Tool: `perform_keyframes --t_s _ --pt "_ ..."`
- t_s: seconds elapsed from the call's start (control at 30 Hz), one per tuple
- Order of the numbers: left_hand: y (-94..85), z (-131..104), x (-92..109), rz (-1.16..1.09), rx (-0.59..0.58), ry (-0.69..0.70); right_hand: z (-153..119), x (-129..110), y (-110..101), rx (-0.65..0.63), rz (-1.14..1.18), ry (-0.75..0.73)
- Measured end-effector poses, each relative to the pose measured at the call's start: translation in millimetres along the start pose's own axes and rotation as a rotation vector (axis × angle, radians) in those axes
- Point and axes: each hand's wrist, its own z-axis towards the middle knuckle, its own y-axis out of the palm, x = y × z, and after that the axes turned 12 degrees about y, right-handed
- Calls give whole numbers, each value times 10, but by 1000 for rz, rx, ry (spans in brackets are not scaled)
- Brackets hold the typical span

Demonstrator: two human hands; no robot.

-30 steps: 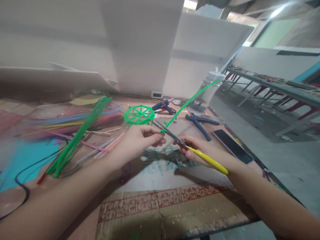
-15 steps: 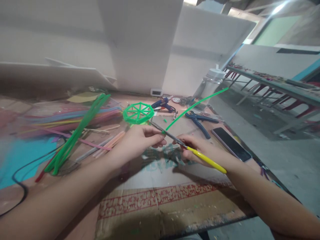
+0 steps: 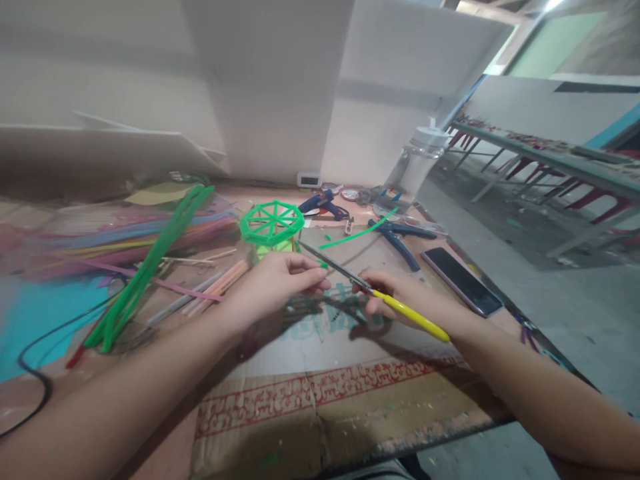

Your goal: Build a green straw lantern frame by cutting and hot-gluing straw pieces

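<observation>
My left hand (image 3: 285,279) is closed in a pinch, with a short green pipe cleaner piece (image 3: 324,265) showing at its fingertips. In my right hand (image 3: 393,290) are yellow-handled scissors (image 3: 415,317), their blades pointing up and left past the left fingertips and looking closed. A longer green pipe cleaner length (image 3: 357,236) is apart from both hands, beyond the blades; whether it touches the table I cannot tell. Behind my left hand stands a green spoked octagonal frame (image 3: 273,222). A bundle of green pipe cleaners (image 3: 150,273) lies left, by my left forearm.
Blue-handled pliers (image 3: 400,240), a phone (image 3: 463,280) and a clear bottle (image 3: 413,167) occupy the right side. A glue gun (image 3: 323,202) lies at the back. Coloured pipe cleaners (image 3: 135,237) and a black cable (image 3: 37,367) are at left. Cardboard (image 3: 260,447) covers the table front.
The long green length has separated from the piece in my left hand and dropped away beyond the scissors. Both hands keep nearly the same place. The view has shifted slightly.
</observation>
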Motion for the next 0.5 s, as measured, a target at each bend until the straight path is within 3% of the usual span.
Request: perform_keyframes --t_s 0.1,0.3,0.5 --pt "-31 11 -22 26 14 -6 42 27 -89 1 -16 16" --pt "-229 48 49 57 130 77 137 271 -446 233 -206 82" --pt "-383 54 153 134 175 142 263 594 -489 97 -396 -181"
